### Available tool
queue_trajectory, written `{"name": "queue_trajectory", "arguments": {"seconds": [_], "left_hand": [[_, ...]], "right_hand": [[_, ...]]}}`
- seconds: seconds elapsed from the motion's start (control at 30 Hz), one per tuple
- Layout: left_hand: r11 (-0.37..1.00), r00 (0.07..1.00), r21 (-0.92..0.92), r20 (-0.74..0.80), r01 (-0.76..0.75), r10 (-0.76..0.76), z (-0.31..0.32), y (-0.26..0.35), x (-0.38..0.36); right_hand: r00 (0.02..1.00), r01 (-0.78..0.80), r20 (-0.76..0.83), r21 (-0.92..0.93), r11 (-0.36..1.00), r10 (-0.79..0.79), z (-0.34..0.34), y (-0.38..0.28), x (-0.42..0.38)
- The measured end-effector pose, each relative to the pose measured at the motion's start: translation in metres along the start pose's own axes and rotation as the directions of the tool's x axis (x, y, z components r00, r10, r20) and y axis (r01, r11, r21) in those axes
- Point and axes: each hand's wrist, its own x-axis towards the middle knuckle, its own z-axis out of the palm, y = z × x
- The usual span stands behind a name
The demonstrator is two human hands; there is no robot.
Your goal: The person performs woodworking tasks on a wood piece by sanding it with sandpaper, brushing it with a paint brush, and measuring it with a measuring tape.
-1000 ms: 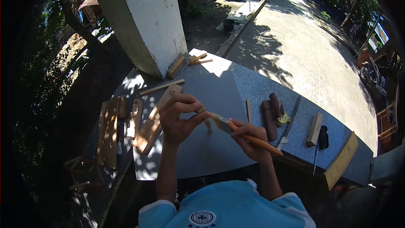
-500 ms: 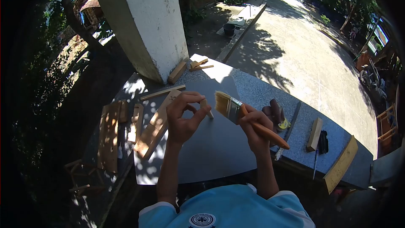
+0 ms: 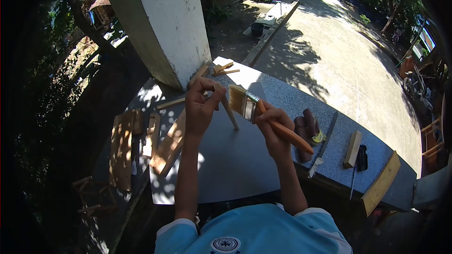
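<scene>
My left hand (image 3: pixel 202 106) pinches the upper end of a thin wooden stick (image 3: pixel 230 113), which slants down over a smooth grey sheet (image 3: pixel 226 164). In my right hand (image 3: pixel 277 131) is a wide paintbrush (image 3: pixel 249 104) with an orange handle and a metal ferrule. Its pale bristles point left, close beside the stick. Left of my left forearm lies a long wooden board (image 3: pixel 170 148), partly hidden by the hand and arm.
More wooden pieces (image 3: pixel 121 150) lie at the left. To the right are brown rolls (image 3: pixel 303 136), a yellow tape roll (image 3: pixel 318 137), a long metal strip (image 3: pixel 328 136), a wood block (image 3: pixel 352 149) and a curved yellowish strip (image 3: pixel 381 184). A concrete pillar (image 3: pixel 174 23) rises behind the counter.
My left hand has lifted a little and the stick now shows more of its length, steeply slanted. My right hand and the paintbrush have moved left and slightly up, toward the stick.
</scene>
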Motion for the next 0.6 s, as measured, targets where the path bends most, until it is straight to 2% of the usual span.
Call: {"name": "queue_trajectory", "arguments": {"seconds": [0.07, 0.1, 0.17, 0.23, 0.27, 0.33, 0.37, 0.43, 0.47, 0.57, 0.6], "left_hand": [[0.999, 0.998, -0.052, 0.062, -0.014, 0.017, 0.001, -0.003, 0.007], [0.998, 0.999, -0.055, 0.044, 0.003, -0.001, 0.000, -0.002, 0.008], [0.997, 1.000, -0.065, 0.007, 0.027, -0.027, -0.001, 0.002, 0.011], [0.994, 0.994, -0.031, -0.035, 0.101, -0.102, -0.009, 0.002, 0.012], [0.990, 0.989, -0.014, -0.058, 0.137, -0.138, -0.012, 0.001, 0.012], [0.998, 0.998, -0.021, -0.026, 0.056, -0.057, -0.010, -0.003, 0.013], [0.999, 1.000, -0.022, -0.011, 0.023, -0.023, -0.008, -0.005, 0.011], [0.999, 0.998, -0.010, -0.049, 0.036, -0.036, 0.003, -0.003, 0.012], [0.999, 0.997, -0.005, -0.064, 0.038, -0.038, 0.006, -0.002, 0.013], [0.983, 0.995, -0.156, 0.033, 0.096, -0.092, 0.005, -0.013, 0.013], [0.982, 0.993, -0.146, 0.032, 0.120, -0.116, 0.005, -0.012, 0.014]], "right_hand": [[0.986, 0.154, 0.062, 0.008, 0.988, -0.154, 0.003, -0.011, 0.014], [0.988, 0.148, 0.053, -0.007, 0.989, -0.147, 0.003, -0.006, 0.015], [0.995, -0.010, 0.094, -0.176, 0.984, 0.027, -0.006, 0.021, 0.006], [0.972, -0.156, 0.105, -0.384, 0.910, 0.211, -0.025, 0.063, -0.010], [0.942, -0.300, 0.037, -0.347, 0.888, 0.333, -0.030, 0.065, -0.017], [0.824, -0.561, -0.069, -0.243, 0.792, 0.562, -0.027, 0.059, -0.016], [0.875, -0.483, -0.064, -0.194, 0.854, 0.480, -0.026, 0.053, -0.014], [0.989, -0.123, -0.097, -0.108, 0.987, 0.112, -0.008, 0.026, 0.004], [0.988, 0.076, -0.129, -0.072, 0.995, -0.084, -0.001, 0.017, 0.013], [0.926, 0.363, -0.066, -0.113, 0.925, -0.372, 0.007, -0.003, 0.030], [0.954, 0.295, -0.025, -0.119, 0.948, -0.300, 0.007, 0.002, 0.027]]}}
